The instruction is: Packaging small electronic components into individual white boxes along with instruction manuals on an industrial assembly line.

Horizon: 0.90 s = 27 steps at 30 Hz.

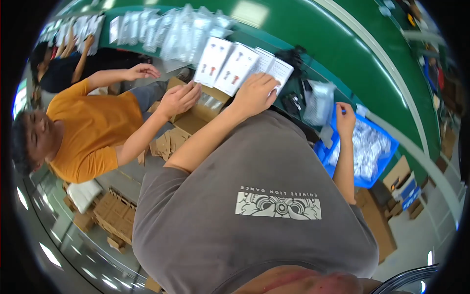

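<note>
My left hand lies over the lower edge of the white printed boxes, fingers stretched across one box at the right end of the row. Beside it are two more white printed boxes with pictures of small devices. Off to the right, my right hand is at the left rim of a blue bin. Its fingers are curled in, and whatever they hold is too small to make out. Inside the bin lie several clear plastic packets. A bubble-wrapped pack is between my hands.
Several bubble-wrapped packs line the green bench. Black items lie near the boxes. At left, a co-worker in an orange shirt reaches over an open carton. More cartons stand on the floor.
</note>
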Tool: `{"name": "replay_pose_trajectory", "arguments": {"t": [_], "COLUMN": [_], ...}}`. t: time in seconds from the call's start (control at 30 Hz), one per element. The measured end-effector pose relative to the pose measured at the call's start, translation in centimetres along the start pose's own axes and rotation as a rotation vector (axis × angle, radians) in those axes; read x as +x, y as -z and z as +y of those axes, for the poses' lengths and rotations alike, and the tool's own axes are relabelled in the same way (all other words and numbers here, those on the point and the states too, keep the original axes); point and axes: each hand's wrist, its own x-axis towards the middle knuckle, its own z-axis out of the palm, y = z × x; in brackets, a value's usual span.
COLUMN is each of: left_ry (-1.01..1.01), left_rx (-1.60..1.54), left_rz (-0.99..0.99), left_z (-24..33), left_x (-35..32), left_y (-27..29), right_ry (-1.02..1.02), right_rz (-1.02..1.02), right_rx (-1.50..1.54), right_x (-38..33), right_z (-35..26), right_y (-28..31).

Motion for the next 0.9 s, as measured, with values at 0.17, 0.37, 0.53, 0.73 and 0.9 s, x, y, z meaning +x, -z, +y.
{"name": "replay_pose_trajectory", "arguments": {"t": [0.17,0.37,0.53,0.73,0.9], "left_ry": [0.120,0.228,0.236,0.326,0.441], "left_rx": [-0.382,-0.320,-0.270,-0.371,-0.375], "left_rz": [-0.411,-0.589,-0.585,-0.417,-0.274], "left_z": [2.9,3.8,4.9,5.5,5.2], "left_x": [-2.5,-3.4,-4.8,-8.1,-9.6], "left_y": [-1.9,-3.8,-5.6,-7.1,-5.8], "right_ry": [0.118,0.112,-0.045,-0.001,-0.067], "right_rz": [0.148,0.113,0.137,0.147,0.191], "right_rx": [-0.162,-0.048,-0.254,-0.246,-0.080], "right_x": [-2.2,-2.2,-1.4,-0.4,2.0], "right_z": [4.3,-0.9,1.9,5.0,5.6], "right_y": [3.2,-2.0,-8.2,-9.5,-8.4]}}
